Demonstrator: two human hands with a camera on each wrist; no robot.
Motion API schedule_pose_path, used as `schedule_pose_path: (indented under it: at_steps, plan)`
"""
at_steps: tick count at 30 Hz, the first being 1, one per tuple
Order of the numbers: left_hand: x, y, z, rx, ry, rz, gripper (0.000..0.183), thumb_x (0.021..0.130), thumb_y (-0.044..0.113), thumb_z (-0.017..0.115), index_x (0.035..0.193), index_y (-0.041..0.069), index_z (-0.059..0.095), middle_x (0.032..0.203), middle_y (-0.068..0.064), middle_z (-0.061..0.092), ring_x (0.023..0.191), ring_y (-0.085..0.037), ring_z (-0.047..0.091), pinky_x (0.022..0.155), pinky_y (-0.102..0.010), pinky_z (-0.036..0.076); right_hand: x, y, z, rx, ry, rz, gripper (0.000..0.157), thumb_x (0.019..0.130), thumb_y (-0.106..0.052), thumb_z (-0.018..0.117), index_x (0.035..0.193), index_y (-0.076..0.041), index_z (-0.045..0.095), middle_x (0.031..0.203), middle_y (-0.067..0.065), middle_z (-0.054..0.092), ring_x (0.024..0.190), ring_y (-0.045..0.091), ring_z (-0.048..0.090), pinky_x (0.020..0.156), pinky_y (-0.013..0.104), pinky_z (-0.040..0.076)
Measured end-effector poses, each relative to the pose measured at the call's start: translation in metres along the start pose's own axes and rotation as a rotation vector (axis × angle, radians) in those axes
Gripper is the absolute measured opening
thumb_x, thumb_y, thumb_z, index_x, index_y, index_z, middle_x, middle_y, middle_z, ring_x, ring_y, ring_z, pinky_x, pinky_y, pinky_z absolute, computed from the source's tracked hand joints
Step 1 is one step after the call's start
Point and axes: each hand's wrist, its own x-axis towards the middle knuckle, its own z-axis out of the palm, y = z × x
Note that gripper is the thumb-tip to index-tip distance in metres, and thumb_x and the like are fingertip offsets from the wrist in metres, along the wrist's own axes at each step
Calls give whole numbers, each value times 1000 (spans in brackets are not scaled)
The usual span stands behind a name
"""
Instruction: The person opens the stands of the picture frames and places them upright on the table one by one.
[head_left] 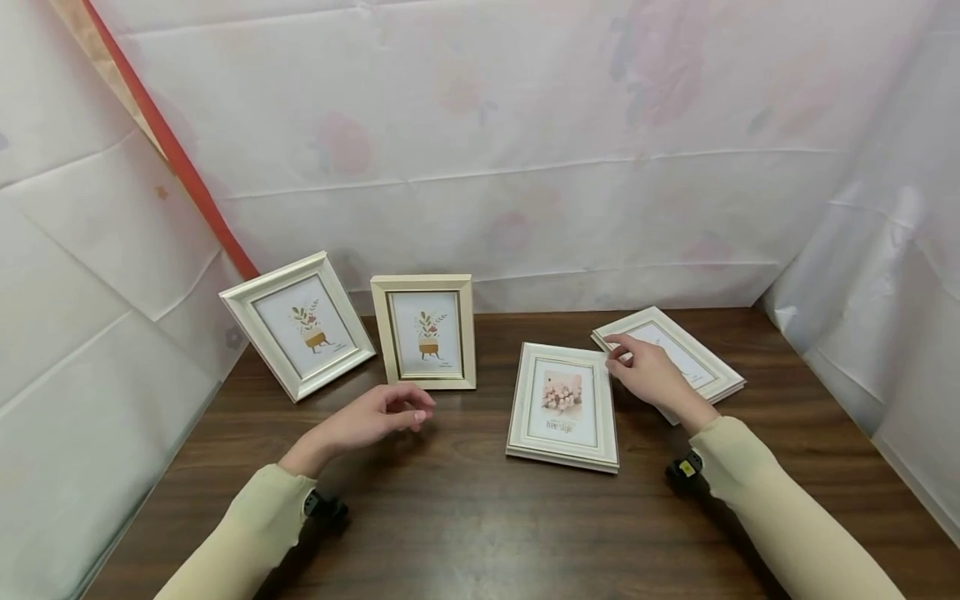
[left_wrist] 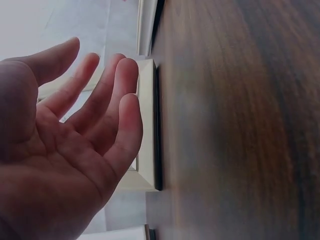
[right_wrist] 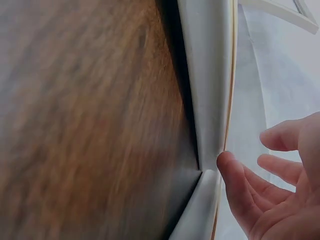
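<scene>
My left hand [head_left: 386, 414] hovers over the table with loosely bent fingers and holds nothing. Just behind it stands a cream picture frame [head_left: 423, 329], its edge [left_wrist: 148, 150] showing past my fingers in the left wrist view. On the right, my right hand [head_left: 648, 372], also holding nothing, is above the gap between two white picture frames. One lies flat with a pink flower picture [head_left: 562, 408]; the other, behind to the right, lies at an angle [head_left: 701, 346], partly hidden by that hand. In the right wrist view a fingertip is close to a white frame edge [right_wrist: 207, 85]; contact cannot be told.
Another white picture frame [head_left: 303, 325] stands turned at the back left, showing the same plant picture as the cream one. A dark wooden table [head_left: 480, 517] carries everything. Pale patterned sheeting [head_left: 525, 167] hangs behind and along both sides, with a red strip [head_left: 176, 150] at left.
</scene>
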Motion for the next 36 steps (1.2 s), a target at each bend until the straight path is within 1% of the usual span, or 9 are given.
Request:
schedule_pose_path:
  at_steps: [5, 9, 15, 19, 23, 28, 30, 33, 36]
  plan:
    - [-2, -1, -1, -3, -15, -3, 31, 100, 26, 62, 122, 4, 62, 98, -15, 69, 90, -34, 64, 75, -43, 54, 9, -1, 6, -79, -6, 36, 37, 95, -19, 61, 129, -3, 63, 106, 10, 71, 93, 28, 65, 77, 50, 49]
    - [-1, 1, -1, -23, -22, 5, 29, 100, 22, 63, 122, 3, 62, 103, -16, 68, 92, -33, 64, 78, -44, 54, 16, -1, 8, -90, 1, 46, 34, 95, -17, 61, 124, 0, 65, 103, 12, 71, 95, 30, 65, 82, 51, 50]
    - [2, 1, 2, -69, -51, 49, 30, 97, 13, 66, 122, -2, 61, 112, -20, 66, 96, -27, 64, 84, -44, 55, 26, -8, 9, -136, -71, 97, 35, 96, -13, 59, 127, 2, 62, 100, 14, 69, 85, 28, 64, 75, 46, 51]
    - [5, -1, 5, -55, -68, 71, 29, 97, 13, 65, 121, -3, 61, 112, -21, 65, 95, -26, 65, 83, -41, 55, 31, -14, 10, -187, -112, 147, 35, 96, -15, 60, 127, 1, 63, 102, 14, 69, 90, 30, 64, 78, 48, 51]
    - [5, -1, 6, -52, -75, 53, 29, 97, 16, 66, 121, -1, 62, 113, -18, 66, 96, -24, 65, 82, -35, 55, 34, -21, 12, -241, -127, 169, 36, 96, -16, 60, 127, 2, 63, 107, 16, 69, 94, 34, 65, 80, 50, 52]
    - [4, -1, 7, -75, -84, 39, 30, 98, 16, 66, 121, -1, 61, 113, -18, 66, 96, -23, 64, 84, -42, 55, 35, -26, 15, -271, -130, 203, 36, 96, -13, 57, 129, 2, 62, 115, 21, 68, 86, 34, 66, 71, 47, 54]
    - [4, -1, 8, -74, -86, 42, 30, 98, 16, 65, 121, -2, 61, 113, -19, 66, 96, -23, 64, 85, -43, 55, 36, -28, 17, -285, -126, 223, 34, 95, -9, 55, 126, 3, 62, 108, 22, 68, 77, 31, 63, 63, 44, 52]
    - [4, -1, 8, -57, -84, 47, 29, 98, 16, 65, 121, -2, 61, 113, -19, 65, 97, -24, 63, 84, -39, 55, 38, -31, 19, -297, -140, 260, 30, 93, -4, 52, 119, 6, 63, 88, 20, 67, 63, 28, 56, 50, 38, 45]
    - [4, -1, 9, -51, -88, 46, 29, 98, 17, 65, 121, -1, 61, 113, -18, 66, 97, -25, 63, 83, -36, 54, 40, -34, 19, -302, -168, 292, 22, 92, -1, 50, 108, 6, 62, 71, 14, 59, 55, 25, 51, 45, 33, 40]
